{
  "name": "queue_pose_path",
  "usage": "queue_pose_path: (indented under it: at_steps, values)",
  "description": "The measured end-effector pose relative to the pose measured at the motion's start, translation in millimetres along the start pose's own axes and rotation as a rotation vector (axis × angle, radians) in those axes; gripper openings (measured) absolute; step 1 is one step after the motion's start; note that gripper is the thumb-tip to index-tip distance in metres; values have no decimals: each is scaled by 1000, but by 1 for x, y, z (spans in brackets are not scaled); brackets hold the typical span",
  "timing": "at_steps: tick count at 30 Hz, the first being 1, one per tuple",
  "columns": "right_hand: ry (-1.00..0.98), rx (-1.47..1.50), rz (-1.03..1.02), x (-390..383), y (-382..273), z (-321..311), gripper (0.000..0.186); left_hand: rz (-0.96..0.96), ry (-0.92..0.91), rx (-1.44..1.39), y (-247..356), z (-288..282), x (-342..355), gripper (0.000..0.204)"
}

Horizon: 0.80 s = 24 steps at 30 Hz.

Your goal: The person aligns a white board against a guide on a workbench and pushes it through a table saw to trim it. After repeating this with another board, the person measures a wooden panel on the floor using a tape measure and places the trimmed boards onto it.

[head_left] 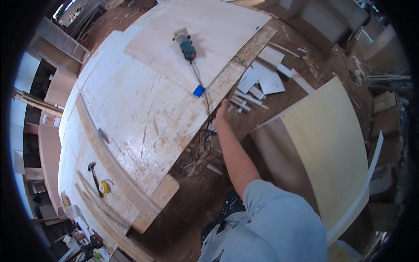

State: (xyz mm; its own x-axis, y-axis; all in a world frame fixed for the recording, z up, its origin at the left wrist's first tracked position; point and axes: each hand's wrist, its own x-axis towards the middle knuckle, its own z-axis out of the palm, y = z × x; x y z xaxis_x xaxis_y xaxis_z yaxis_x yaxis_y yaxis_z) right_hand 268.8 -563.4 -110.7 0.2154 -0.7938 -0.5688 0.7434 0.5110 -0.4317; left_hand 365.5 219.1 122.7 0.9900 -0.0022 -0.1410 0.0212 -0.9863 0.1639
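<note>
My right hand [221,112] reaches along the near edge of a white worktable [131,122], fingers pressed together at a narrow dark strip beside that edge; what they hold is unclear. A black cable runs just left of it, from a green trim router [186,47] lying on a pale plywood sheet [161,43], past a small blue object [199,91]. A hammer [94,174], a yellow tape measure [103,187] and long wooden strips [89,126] lie on the table's left part. My left hand is out of view.
A large plywood panel [323,144] stands at my right. White board offcuts [266,79] and wood scraps [209,166] litter the dirt floor beside and below the table. Unfinished cabinets [314,19] and shelving [56,96] line the surroundings. Power tools [96,242] sit at the lower left.
</note>
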Motion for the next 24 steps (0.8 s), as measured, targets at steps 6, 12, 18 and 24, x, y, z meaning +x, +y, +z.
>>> queue_pose_path:
  at_steps: [6,12,18,24]
  values:
    - [152,-534,-131,-21,-34,-58,46,68,-22,-216,103,23,4,107]
    - [54,-662,128,-201,7,-101,28,142,-62,-520,128,19,0,106]
    - [-894,-988,381,-508,152,-22,39,182,-132,-901,69,10,-20,105]
    - [-1473,-1542,153,-708,206,13,60,136,-293,-1265,-19,-7,-46,104]
